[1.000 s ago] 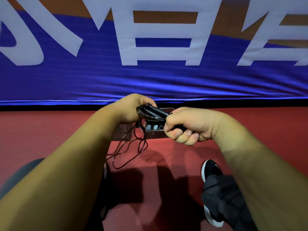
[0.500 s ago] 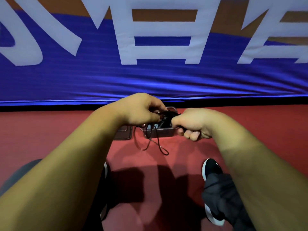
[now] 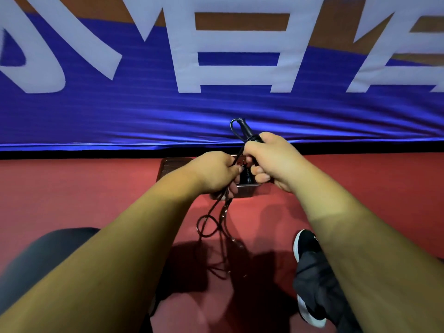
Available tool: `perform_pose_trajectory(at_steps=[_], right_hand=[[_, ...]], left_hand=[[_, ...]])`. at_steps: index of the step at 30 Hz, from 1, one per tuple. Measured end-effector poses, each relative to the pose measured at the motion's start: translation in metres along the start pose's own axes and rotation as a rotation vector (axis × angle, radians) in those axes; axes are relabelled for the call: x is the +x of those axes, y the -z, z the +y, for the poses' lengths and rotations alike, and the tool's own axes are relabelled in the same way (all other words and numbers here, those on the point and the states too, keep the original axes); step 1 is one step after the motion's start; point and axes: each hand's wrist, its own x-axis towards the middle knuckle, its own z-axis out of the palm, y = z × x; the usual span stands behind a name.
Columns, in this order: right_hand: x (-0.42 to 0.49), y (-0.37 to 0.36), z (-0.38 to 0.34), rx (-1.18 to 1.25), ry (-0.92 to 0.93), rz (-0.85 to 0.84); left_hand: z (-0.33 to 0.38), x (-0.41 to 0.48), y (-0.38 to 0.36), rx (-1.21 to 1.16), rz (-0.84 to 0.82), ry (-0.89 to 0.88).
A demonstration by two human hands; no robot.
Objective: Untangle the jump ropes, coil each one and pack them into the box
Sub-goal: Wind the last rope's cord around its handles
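Gripping a black handle (image 3: 247,129), right hand (image 3: 272,159); left hand (image 3: 213,174) pinching rope (image 3: 213,207); banner lettering (image 3: 240,42) perhaps Chinese.

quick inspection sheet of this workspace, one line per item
surface: red floor, shadowed near the feet
job's things: black jump rope handle sticks up from the right hand; cord hangs in loose loops from the left hand; box on the floor behind the hands, contents mostly hidden
clutter: nothing seen
grips: left hand holds the cord; right hand grips the handle
cables: nothing seen apart from the rope cord
surroundings: blue banner with white lettering; black shoe at lower right
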Motion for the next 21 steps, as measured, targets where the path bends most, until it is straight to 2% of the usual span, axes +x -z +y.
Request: perform_pose_trajectory(at_steps=[5,8,11,14,16,19,21], right_hand=[[0.0,0.005,-0.002,0.238,-0.051,-0.076],[-0.001,0.007,-0.007,0.436,-0.05,-0.05],[0.001,0.014,-0.013,0.699,-0.046,0.044],[0.006,0.03,-0.018,0.924,-0.007,0.148],[0.008,0.04,-0.02,1.0,0.034,0.231],[0.011,0.047,-0.018,1.042,0.083,0.358],[0.013,0.048,-0.015,1.033,0.113,0.426]], left_hand=[[-0.012,0.005,-0.006,0.021,-0.035,0.026],[-0.015,0.007,-0.004,0.157,0.018,-0.035],[-0.017,0.01,0.0,0.259,0.071,-0.087],[-0.023,0.008,0.002,0.424,0.008,-0.052],[-0.03,0.007,0.002,0.52,-0.028,-0.004],[-0.041,0.01,0.005,0.619,0.004,0.085],[-0.047,0.012,0.006,0.789,0.011,0.16]])
